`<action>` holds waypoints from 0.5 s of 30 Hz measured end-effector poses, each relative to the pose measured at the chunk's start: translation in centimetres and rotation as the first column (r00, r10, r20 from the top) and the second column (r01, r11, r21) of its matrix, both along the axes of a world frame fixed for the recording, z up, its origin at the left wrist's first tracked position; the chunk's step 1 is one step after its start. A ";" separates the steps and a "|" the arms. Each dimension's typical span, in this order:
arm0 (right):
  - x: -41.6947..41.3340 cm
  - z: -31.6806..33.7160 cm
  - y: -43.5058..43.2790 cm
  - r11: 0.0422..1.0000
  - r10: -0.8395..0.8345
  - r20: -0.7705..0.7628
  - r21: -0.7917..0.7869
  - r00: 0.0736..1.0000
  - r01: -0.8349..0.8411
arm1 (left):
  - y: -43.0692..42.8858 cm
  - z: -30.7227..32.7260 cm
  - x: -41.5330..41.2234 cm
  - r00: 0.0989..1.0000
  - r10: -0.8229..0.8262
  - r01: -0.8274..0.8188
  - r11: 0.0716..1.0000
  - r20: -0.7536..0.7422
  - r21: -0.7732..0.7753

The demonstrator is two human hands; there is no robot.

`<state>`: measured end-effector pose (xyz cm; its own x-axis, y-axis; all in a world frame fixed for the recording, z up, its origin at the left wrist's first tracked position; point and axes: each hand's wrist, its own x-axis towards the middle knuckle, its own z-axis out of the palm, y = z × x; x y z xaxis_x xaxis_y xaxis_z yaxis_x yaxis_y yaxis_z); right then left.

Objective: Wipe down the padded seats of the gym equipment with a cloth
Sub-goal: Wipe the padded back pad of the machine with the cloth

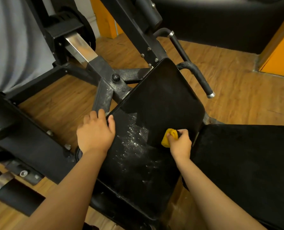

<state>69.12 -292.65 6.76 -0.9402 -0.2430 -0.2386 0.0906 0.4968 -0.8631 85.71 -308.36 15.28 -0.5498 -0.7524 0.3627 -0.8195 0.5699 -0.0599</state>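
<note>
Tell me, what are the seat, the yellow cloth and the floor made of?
Seat: likely black vinyl or leather over padding; smooth, faintly shiny, dusted white.
Cloth: soft fabric, bunched in folds in the right hand.
Floor: wood-look planks with grain; real wood or laminate, cannot tell.

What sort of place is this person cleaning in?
Most likely a gym: a black padded seat on a dusty steel frame, with a grip handle beside it. The right hand grips a yellow cloth on the seat; the left hand holds its edge.
</note>
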 end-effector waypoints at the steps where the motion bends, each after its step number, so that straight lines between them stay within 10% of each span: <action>1: 0.8 0.6 -0.6 0.997 0.047 -0.034 -0.054 0.998 -0.049 | 0.0 0.0 0.0 1.000 -0.002 0.002 1.000 -0.005 -0.001; 7: 4.2 -0.4 0.3 0.943 0.272 -0.127 -0.164 0.954 -0.291 | -0.1 -0.4 0.1 0.999 -0.025 0.024 0.999 -0.028 -0.033; 15: -4.8 -3.5 4.6 0.969 0.199 -0.095 0.167 0.975 -0.182 | -0.2 -0.4 0.1 0.998 -0.035 0.034 0.999 -0.043 -0.030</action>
